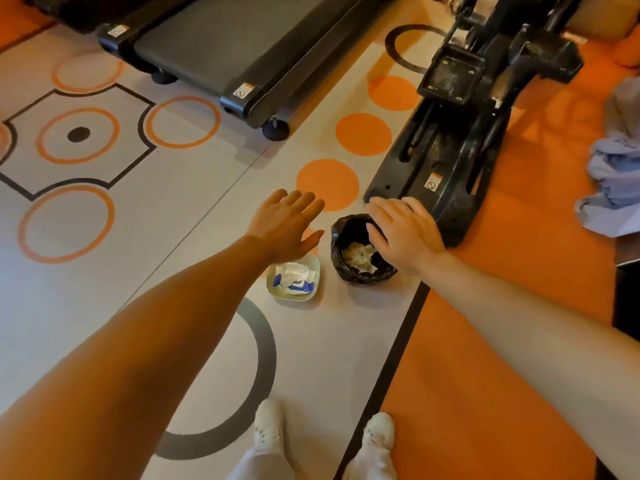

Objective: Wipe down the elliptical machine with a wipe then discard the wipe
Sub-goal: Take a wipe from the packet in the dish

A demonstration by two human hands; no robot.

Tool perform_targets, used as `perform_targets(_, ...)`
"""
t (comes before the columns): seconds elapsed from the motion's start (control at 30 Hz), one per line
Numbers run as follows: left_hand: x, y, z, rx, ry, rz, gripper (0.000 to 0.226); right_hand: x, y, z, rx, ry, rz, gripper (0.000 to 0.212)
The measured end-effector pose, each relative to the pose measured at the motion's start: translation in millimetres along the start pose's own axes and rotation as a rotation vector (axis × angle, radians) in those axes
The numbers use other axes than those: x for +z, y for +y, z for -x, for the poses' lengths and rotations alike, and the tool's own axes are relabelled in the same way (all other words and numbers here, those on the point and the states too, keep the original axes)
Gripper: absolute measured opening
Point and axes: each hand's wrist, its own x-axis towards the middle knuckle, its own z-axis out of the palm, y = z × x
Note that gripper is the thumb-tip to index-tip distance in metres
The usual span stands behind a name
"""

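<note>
Down at the near edge, two white shoes [270, 427] stand on the patterned carpet [104, 271], one each side of a dark stripe where the pale floor meets the orange. Both bare arms stretch forward from here. A little farther out, a pale green dish [313, 271] sits on the floor with a crumpled white-and-blue wipe packet [292, 279] in it. Just right of that dish is the small bin lined with a black bag [360, 277], and there is the used wipe [358, 256], crumpled inside it. The left hand [285, 225] hovers above the dish, fingers straight and slightly spread, holding nothing. The right hand [405, 233] hangs over the bin's right rim, fingers relaxed and apart, also empty. Right behind that hand lies the black base of the elliptical machine [450, 161], running away to the far right. On the far left stands a treadmill [207, 53]. At the right edge, a heap of pale blue cloth [613, 174] on the orange floor.
</note>
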Motion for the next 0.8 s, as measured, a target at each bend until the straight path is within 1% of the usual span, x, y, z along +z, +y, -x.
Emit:
perform_targets(0.17, 48.7, -41.5, 19.6, -0.011, -0.07, 0.01, 0.062, 60.1, -53.7, -18.6, 0.021, -0.116, -0.036, 0.043)
perform_targets(0.27, 76.8, -58.3, 25.6, -0.038, -0.107, 0.033, 0.064, 93.3, -71.5, -25.7, 0.033, -0.165, -0.073, 0.04)
perform_targets(0.43, 125.6, -73.6, 27.5, -0.057, -0.188, 0.079, 0.064, 134.8, -73.7, -37.1, 0.007, -0.204, -0.106, 0.041)
perform_targets(0.53, 151.3, -77.9, 23.8, -0.111, -0.202, 0.111, 0.062, 163.7, -67.5, -49.5, -0.036, -0.25, -0.111, 0.043)
perform_targets(0.67, 199.0, -80.4, 19.0, -0.124, -0.245, 0.161, 0.06, 213.2, -65.6, -59.8, -0.026, -0.359, -0.133, 0.048)
perform_targets(0.8, 255.1, -81.0, 20.3, -0.141, -0.297, 0.18, 0.061, 270.8, -72.3, -54.3, -0.063, -0.387, -0.151, 0.048)
